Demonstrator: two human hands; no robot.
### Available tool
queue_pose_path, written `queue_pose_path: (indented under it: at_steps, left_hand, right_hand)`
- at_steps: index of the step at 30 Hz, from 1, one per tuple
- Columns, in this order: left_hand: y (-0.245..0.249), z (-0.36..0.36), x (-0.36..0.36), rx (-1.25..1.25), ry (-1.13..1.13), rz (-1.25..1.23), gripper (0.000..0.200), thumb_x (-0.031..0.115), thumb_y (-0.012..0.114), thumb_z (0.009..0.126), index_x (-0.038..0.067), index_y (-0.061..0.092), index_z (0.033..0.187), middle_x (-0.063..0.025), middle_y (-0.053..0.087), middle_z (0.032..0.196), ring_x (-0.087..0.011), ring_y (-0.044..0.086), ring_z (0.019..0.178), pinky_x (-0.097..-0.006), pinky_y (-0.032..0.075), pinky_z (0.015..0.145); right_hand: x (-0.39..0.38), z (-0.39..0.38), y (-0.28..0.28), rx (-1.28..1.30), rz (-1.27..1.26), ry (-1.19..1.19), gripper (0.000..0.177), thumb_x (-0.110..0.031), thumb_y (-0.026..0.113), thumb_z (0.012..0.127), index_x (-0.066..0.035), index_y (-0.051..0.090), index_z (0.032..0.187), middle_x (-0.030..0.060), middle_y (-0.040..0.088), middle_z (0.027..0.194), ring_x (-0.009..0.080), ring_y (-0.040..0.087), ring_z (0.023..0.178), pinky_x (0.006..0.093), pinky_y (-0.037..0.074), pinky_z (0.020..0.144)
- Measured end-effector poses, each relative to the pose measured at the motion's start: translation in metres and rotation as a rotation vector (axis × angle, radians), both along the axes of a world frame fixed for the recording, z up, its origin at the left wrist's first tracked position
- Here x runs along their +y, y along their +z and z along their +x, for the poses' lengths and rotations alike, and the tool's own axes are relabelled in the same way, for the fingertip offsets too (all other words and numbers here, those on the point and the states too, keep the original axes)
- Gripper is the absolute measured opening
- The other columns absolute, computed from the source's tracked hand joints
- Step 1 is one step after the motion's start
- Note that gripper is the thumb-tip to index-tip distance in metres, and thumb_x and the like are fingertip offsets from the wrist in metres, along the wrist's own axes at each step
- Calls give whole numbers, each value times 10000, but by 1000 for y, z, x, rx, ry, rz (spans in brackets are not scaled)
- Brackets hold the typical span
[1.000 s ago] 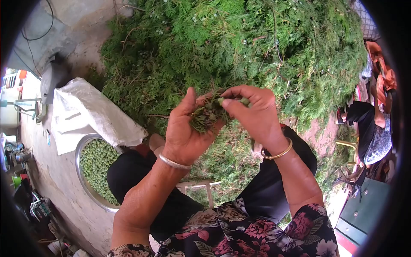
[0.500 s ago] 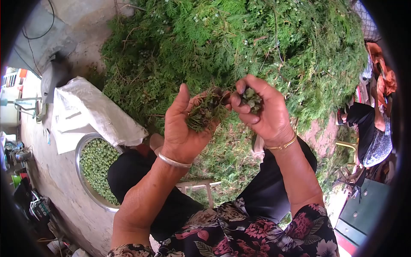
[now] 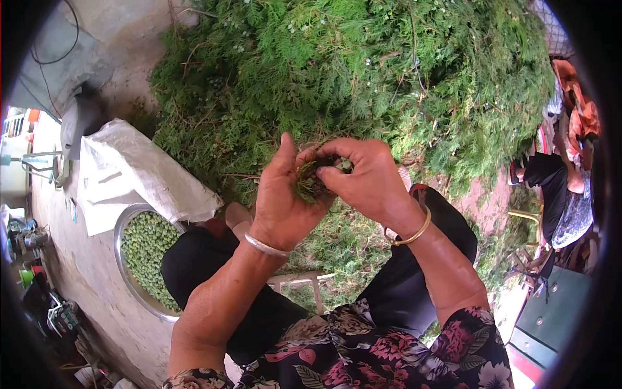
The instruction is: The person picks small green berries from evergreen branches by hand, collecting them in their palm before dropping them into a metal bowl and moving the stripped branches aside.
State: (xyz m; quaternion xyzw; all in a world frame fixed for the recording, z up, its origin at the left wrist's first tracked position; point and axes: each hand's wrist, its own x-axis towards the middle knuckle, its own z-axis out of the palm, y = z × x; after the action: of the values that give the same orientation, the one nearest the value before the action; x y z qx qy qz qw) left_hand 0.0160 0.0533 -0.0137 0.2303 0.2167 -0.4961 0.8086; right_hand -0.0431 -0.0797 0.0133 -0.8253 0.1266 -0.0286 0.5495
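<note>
My left hand (image 3: 282, 194) is cupped, palm up, around a small clump of cypress sprigs (image 3: 304, 185), with the thumb pointing away from me. Over it, my right hand (image 3: 366, 175) bends its thumb and forefinger into the clump. Some green cones (image 3: 345, 166) show inside the curl of the right fingers; the fingertips themselves are partly hidden. Beyond both hands spreads a large heap of cypress branches (image 3: 350, 71) dotted with pale cones.
A metal basin (image 3: 121, 259) full of green cones (image 3: 152, 249) stands left of my knee. Beside it lies a white sack (image 3: 146, 172). At the right another person's arm and dark trouser leg (image 3: 544, 178) show. Loose sprigs (image 3: 346, 249) cover the ground between my legs.
My right hand has moved left and turned over, from beside the left hand, palm and cones showing, to fingers pressed into the clump. The left hand has shifted slightly.
</note>
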Motion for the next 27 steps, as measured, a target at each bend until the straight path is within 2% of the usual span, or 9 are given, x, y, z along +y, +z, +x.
queue_pose_path:
  at_steps: [6,13,15,16,18,19,23,25,27]
  left_hand:
    - [3,0,0,28,37,-82,444,489,542,900,50,607,873,-68,634,893,-234,619,857,-393,529,779]
    - [-4,4,4,34,5,-401,527,488,432,949,-1,590,1066,-104,626,1010,-219,592,953,-377,480,884]
    - [-6,5,2,-37,-11,-424,572,489,425,949,-43,568,1103,-135,625,1047,-236,604,971,-365,489,900]
    - [-3,6,1,-37,-10,-425,572,489,425,949,-43,568,1103,-135,625,1047,-236,604,971,-365,489,900]
    - [6,5,-3,-42,23,-306,598,500,428,944,-53,550,1136,-149,622,1060,-248,605,978,-359,495,895]
    - [7,6,-2,-42,23,-306,598,500,428,944,-53,550,1136,-149,622,1060,-248,605,978,-359,495,895]
    - [-2,10,5,24,35,-366,660,551,456,911,-55,534,1162,-161,614,1085,-256,594,1008,-357,488,910]
    - [-5,11,6,39,16,-444,682,567,467,899,-55,528,1169,-165,607,1105,-256,589,1018,-355,485,914]
    - [-4,10,6,-12,11,-430,713,594,473,883,-52,520,1181,-181,587,1146,-262,574,1051,-361,458,949]
  right_hand:
    - [-4,-1,-9,-97,-119,-40,156,-65,617,715,16,659,843,180,642,713,275,629,607,357,496,589]
    - [-3,-2,2,-112,-36,-65,128,-72,590,785,32,645,835,146,641,688,202,616,596,313,499,575]
    - [-7,0,20,65,459,-162,113,-48,557,826,30,631,863,93,626,675,127,560,542,240,441,464]
    - [-12,0,22,65,459,-160,113,-48,557,826,30,631,863,93,626,675,127,560,542,240,441,464]
    - [-23,0,25,93,1091,-198,89,-26,560,832,26,602,890,54,593,669,73,499,518,178,329,383]
    - [-20,1,30,115,1124,-280,95,-21,589,811,26,573,893,57,573,645,64,457,502,175,241,342]
    - [-22,-3,18,87,1079,-195,106,-38,611,803,33,612,882,61,611,697,75,512,547,179,343,400]
    - [-9,-2,21,28,318,-127,128,-49,633,780,29,656,880,79,656,753,117,577,599,225,454,522]
    - [-2,-3,10,-50,192,-75,142,-50,645,762,20,666,884,93,669,773,136,600,626,247,475,584]
